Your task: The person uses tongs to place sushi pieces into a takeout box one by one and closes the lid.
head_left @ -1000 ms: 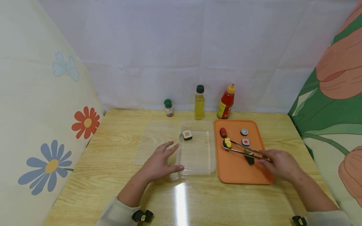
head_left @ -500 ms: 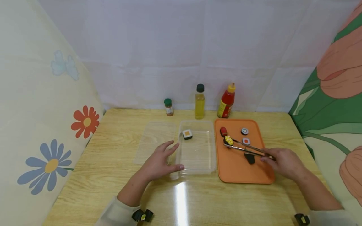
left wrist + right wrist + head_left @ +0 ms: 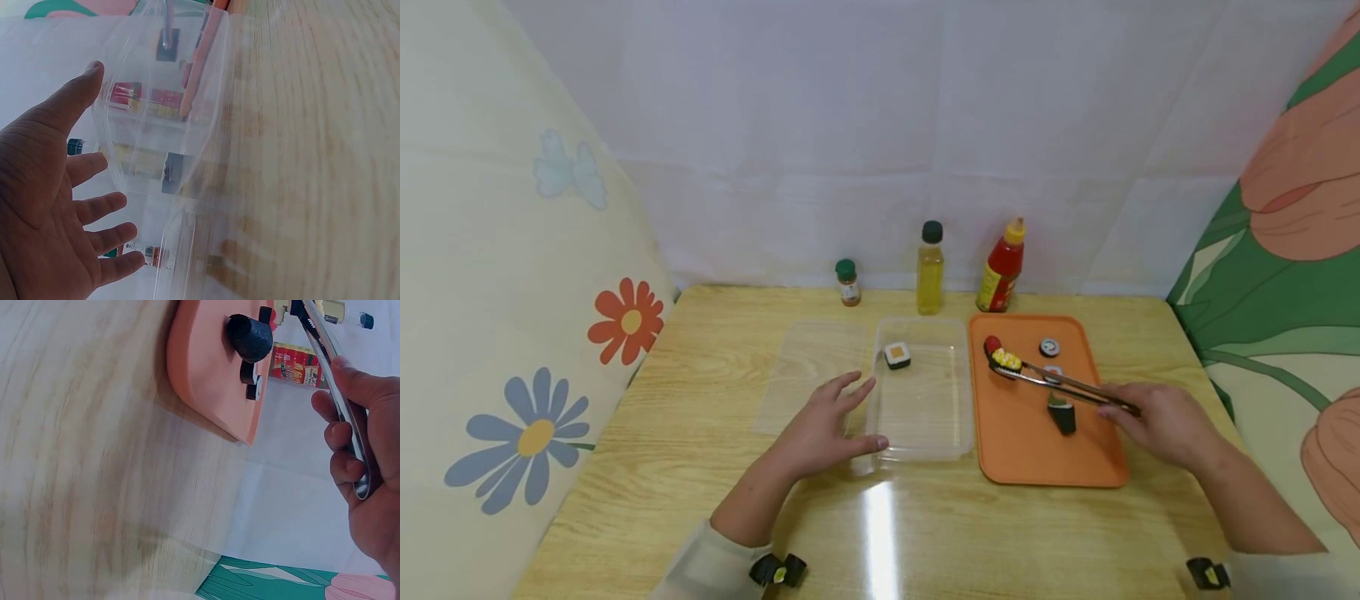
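Observation:
My right hand point(image 3: 1161, 421) grips metal tongs point(image 3: 1082, 390), whose tips pinch a toy sushi piece with yellow topping point(image 3: 1006, 360) above the orange tray point(image 3: 1022, 458). In the right wrist view, fingers and thumb wrap the tongs point(image 3: 350, 428). My left hand point(image 3: 827, 429), fingers spread, is beside the left wall of a clear plastic container point(image 3: 925, 417); whether it touches is hard to tell. A square sushi roll with an orange centre point(image 3: 897, 356) sits in that container. On the tray lie a red-topped sushi point(image 3: 992, 343), a round roll point(image 3: 1049, 347) and a dark cone-shaped hand roll point(image 3: 1062, 417).
Another small roll point(image 3: 1052, 373) on the tray is partly hidden by the tongs. Left of the container lies a clear lid point(image 3: 808, 358). Along the back stand a green-capped spice jar point(image 3: 847, 283), an oil bottle point(image 3: 930, 271) and a red sauce bottle point(image 3: 1001, 271).
The tongs have closed on the yellow-topped sushi and raised it from the tray. My right hand has shifted slightly right; the left hand stays in place.

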